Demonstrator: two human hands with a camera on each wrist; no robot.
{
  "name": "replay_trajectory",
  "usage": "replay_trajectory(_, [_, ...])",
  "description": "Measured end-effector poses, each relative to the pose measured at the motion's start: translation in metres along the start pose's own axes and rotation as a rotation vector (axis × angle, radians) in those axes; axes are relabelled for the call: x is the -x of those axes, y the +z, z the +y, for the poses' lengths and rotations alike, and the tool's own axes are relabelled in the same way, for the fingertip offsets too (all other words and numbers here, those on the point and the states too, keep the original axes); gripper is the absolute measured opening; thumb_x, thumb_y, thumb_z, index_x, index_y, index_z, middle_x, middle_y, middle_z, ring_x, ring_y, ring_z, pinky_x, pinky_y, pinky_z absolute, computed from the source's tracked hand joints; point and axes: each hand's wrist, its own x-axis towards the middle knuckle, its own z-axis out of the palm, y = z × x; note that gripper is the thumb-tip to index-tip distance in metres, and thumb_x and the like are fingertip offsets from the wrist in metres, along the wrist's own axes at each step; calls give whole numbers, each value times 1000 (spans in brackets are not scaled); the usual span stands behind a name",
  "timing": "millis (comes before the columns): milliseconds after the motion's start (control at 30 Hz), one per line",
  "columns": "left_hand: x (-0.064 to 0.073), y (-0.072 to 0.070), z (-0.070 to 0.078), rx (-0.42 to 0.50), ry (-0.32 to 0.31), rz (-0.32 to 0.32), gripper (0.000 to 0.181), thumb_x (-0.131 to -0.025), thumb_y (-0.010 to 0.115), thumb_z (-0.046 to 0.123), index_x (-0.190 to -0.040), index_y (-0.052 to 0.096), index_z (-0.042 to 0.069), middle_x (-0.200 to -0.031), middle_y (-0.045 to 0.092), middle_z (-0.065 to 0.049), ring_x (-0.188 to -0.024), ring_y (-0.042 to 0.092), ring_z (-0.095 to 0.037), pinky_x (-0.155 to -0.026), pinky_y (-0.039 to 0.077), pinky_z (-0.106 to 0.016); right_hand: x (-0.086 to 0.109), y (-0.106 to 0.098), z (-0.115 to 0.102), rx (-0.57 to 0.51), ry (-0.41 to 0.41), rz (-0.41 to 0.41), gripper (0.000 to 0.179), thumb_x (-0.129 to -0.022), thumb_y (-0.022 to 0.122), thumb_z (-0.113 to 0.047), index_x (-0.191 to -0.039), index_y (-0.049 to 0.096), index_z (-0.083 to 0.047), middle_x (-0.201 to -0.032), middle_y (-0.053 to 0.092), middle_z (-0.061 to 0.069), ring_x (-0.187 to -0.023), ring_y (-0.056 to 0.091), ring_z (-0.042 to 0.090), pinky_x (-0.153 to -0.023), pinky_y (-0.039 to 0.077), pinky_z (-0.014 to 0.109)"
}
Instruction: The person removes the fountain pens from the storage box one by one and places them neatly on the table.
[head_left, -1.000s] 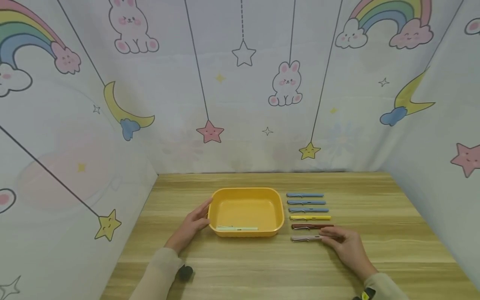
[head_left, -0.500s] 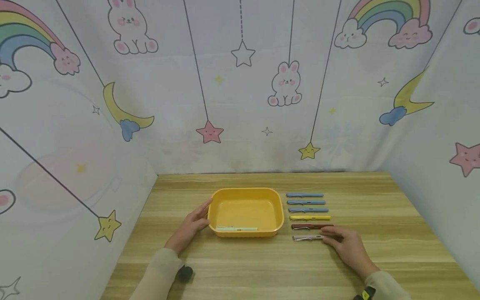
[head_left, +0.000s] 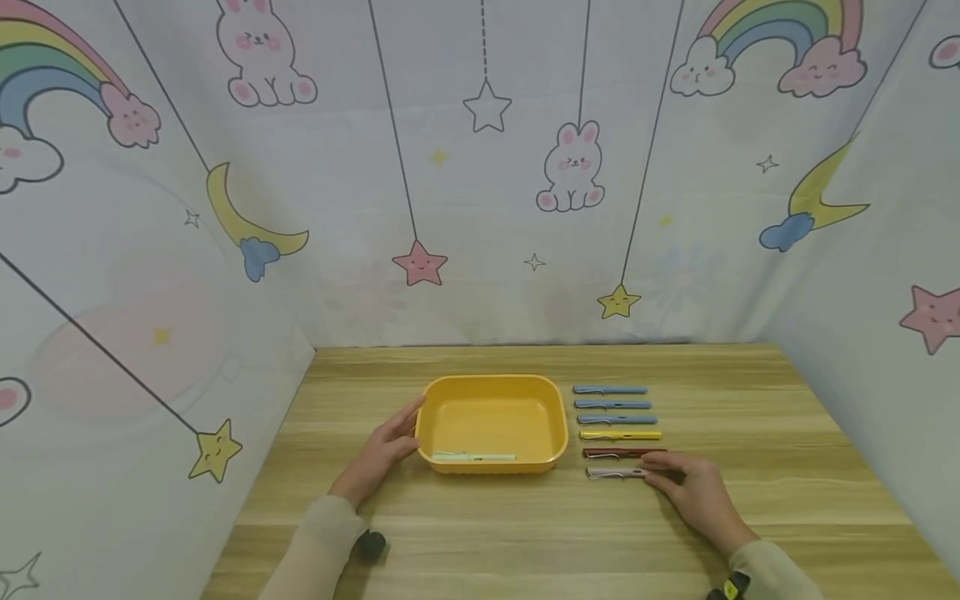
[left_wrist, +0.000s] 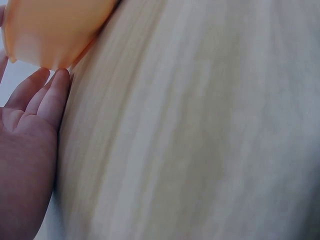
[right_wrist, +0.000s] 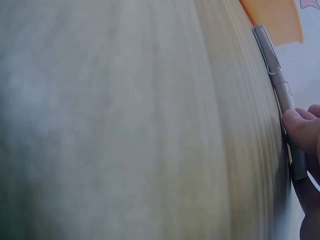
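Observation:
My left hand [head_left: 382,454] rests against the left end of a yellow plastic tray [head_left: 491,468], its fingertips [left_wrist: 61,75] touching the outer wall. Inside the tray, along the near wall, lies a pale green pen [head_left: 474,457]. To the right of the tray my right hand [head_left: 697,493] pinches a pinkish-grey pen [head_left: 615,473] by its right end. That pen has a metal clip on its cap, which points left; the thumb [right_wrist: 295,122] presses on the barrel. Just beyond it is a dark red pen [head_left: 613,454], its right end partly behind the fingers.
Farther back in the same column lie a yellow pen [head_left: 621,436] and three blue pens [head_left: 617,420], roughly parallel. The wood-grain table [head_left: 510,533] meets a patterned white cloth [head_left: 480,300] at the back, with more cloth on both sides.
The pinkish-grey pen has shifted slightly right and a little away from me, closer to the dark red pen. My left hand and the tray have stayed put.

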Motion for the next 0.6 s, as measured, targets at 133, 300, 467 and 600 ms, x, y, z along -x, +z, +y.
replay_trajectory(133, [0, 0, 0, -8, -3, 4, 68, -105, 59, 10, -167, 32, 22, -171, 29, -13, -156, 30, -34, -109, 43, -18, 0, 0, 0, -7, -6, 9, 36, -73, 89, 8, -105, 80, -7, -95, 82, 1, -86, 74, 1, -77, 52, 5])
replay_trajectory(300, [0, 1, 4, 1, -19, 3, 68, -105, 59, 9, -167, 32, 23, -172, 28, -13, -157, 30, -33, -110, 43, -20, -1, 1, 1, -18, -4, 10, 36, -73, 89, 9, -104, 80, -6, -94, 82, 1, -86, 74, 1, -76, 52, 5])
replay_trajectory(467, [1, 1, 5, 3, -23, 0, 69, -105, 59, 9, -167, 31, 22, -172, 27, -13, -157, 29, -33, -111, 42, -20, -1, 2, 2, -1, 9, -2, 36, -74, 89, 8, -105, 80, -8, -95, 82, -1, -86, 74, 2, -77, 51, 5])
replay_trajectory(600, [1, 1, 4, 4, -20, -3, 69, -105, 59, 10, -167, 31, 22, -172, 26, -13, -157, 29, -33, -111, 42, -21, -1, 2, 1, 10, 8, -5, 37, -74, 89, 7, -106, 80, -9, -96, 82, -1, -87, 74, 2, -77, 51, 4])
